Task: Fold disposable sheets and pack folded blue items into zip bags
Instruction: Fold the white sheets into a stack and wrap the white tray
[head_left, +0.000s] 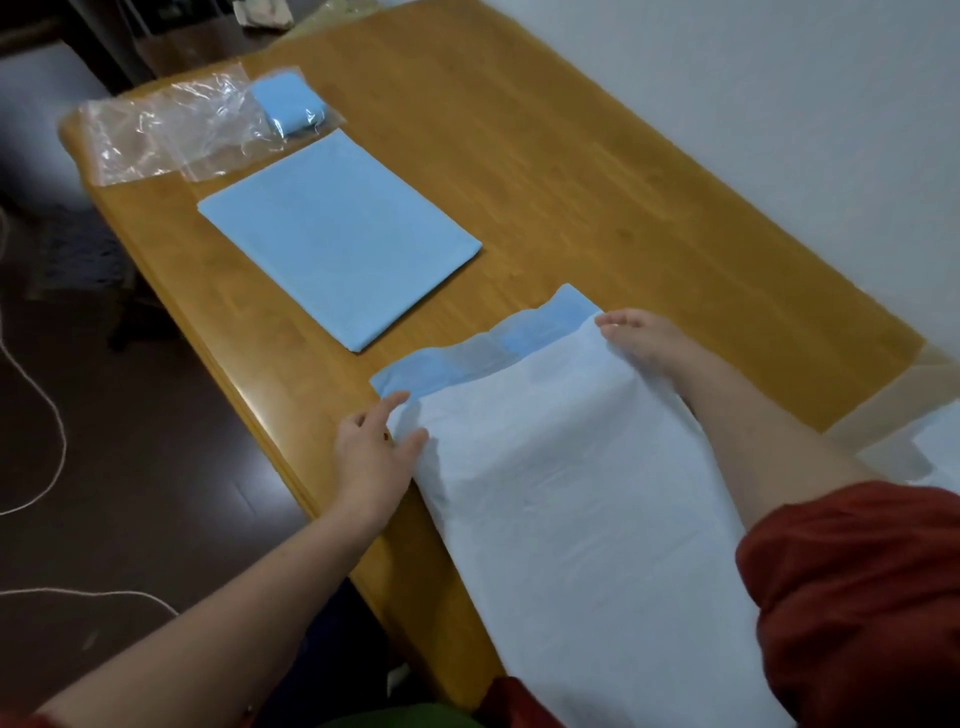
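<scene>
Two hands hold one pale sheet (571, 493) by its turned-over edge: the left hand (371, 452) pinches the left corner and the right hand (647, 340) curls on the right corner. Beyond the left hand lie one folded blue sheet (337, 239) and one blue bundle (288, 104) in overlapping zip bags (156, 135), whose number is unclear.

1 head-worn wide-angle view looks forward and down, close over the wooden table (571, 171), from its near edge.
</scene>
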